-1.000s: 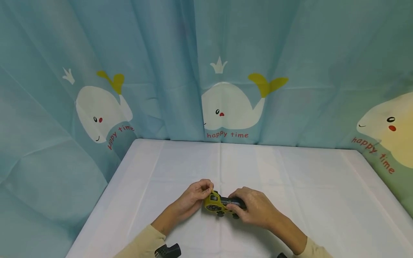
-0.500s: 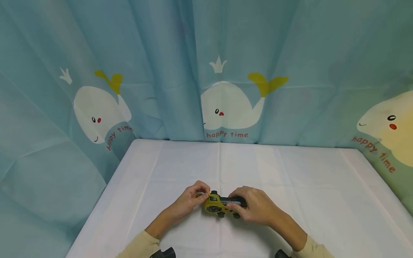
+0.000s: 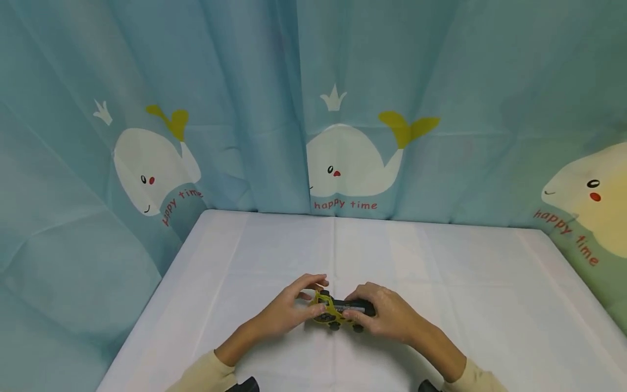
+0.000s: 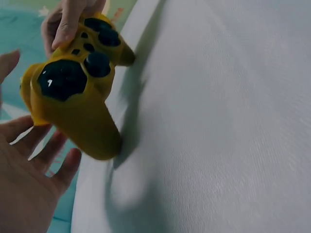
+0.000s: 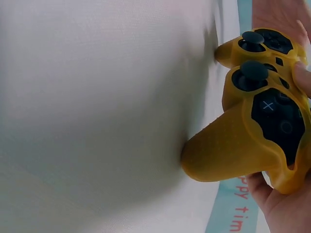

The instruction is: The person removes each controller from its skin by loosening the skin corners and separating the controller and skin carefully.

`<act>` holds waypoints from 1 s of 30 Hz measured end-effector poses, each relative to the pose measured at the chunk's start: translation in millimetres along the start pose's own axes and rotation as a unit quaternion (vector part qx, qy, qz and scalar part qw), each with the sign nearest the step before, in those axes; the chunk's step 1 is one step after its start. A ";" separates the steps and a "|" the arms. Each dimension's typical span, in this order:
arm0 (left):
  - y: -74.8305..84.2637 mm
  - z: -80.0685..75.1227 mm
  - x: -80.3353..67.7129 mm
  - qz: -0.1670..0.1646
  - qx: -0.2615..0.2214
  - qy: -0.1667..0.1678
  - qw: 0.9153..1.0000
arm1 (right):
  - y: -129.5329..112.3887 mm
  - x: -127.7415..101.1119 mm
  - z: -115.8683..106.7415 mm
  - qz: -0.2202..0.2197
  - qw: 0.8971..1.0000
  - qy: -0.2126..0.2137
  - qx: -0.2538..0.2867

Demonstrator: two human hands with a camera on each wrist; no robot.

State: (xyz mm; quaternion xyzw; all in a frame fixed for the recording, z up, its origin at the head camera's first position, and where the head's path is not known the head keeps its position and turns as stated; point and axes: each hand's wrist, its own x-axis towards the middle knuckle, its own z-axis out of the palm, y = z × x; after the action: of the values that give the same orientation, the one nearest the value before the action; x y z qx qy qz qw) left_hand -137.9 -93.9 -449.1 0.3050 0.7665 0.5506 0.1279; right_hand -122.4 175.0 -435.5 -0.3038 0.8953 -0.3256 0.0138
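A game controller (image 3: pixel 334 314) in a yellow cover, with black sticks and button pads, is held near the front of the table. My right hand (image 3: pixel 392 313) grips its right part, thumb on the face and fingers behind. My left hand (image 3: pixel 281 313) is at its left end; in the head view the thumb overlaps that end, with the fingers beyond it. Seen from the left wrist, the fingers (image 4: pixel 41 141) are spread and fairly straight beside the yellow cover (image 4: pixel 87 126). One yellow grip (image 5: pixel 214 155) points down close over the cloth in the right wrist view.
A white cloth (image 3: pixel 416 261) covers the table. Light blue curtains (image 3: pixel 245 81) printed with whales hang behind it and along both sides. Dark wrist devices (image 3: pixel 245 385) show at the bottom edge near the beige sleeves (image 3: pixel 206 375).
My left fingers have gone from pinching the cover's left corner to spreading apart, with the thumb now over the controller's face. The right hand and controller have stayed nearly in place.
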 end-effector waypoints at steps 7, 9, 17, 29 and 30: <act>2.9 5.2 4.2 -0.049 0.010 -0.002 0.999 | -0.8 -3.9 -0.6 0.020 1.000 0.010 -0.008; 1.4 5.4 4.5 -0.039 0.007 0.004 0.999 | 0.0 -6.5 -0.9 0.032 0.999 0.016 -0.011; -1.1 8.8 -1.0 -0.056 0.158 0.048 0.985 | 2.3 -0.8 -1.0 0.069 0.997 0.017 0.019; 37.2 -11.7 19.2 -0.009 0.215 -0.106 0.971 | 6.6 3.3 -2.2 0.074 0.996 0.004 0.041; 40.8 -12.6 22.5 0.001 0.253 -0.121 0.960 | 6.9 3.5 -2.5 0.075 0.996 0.002 0.042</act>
State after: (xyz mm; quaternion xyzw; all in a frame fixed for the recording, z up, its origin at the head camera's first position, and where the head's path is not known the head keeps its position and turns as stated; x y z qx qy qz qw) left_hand -148.8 -81.4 -403.9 0.3924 0.8592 0.2981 0.1377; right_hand -129.5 178.8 -437.0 -0.2344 0.9010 -0.3616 0.0494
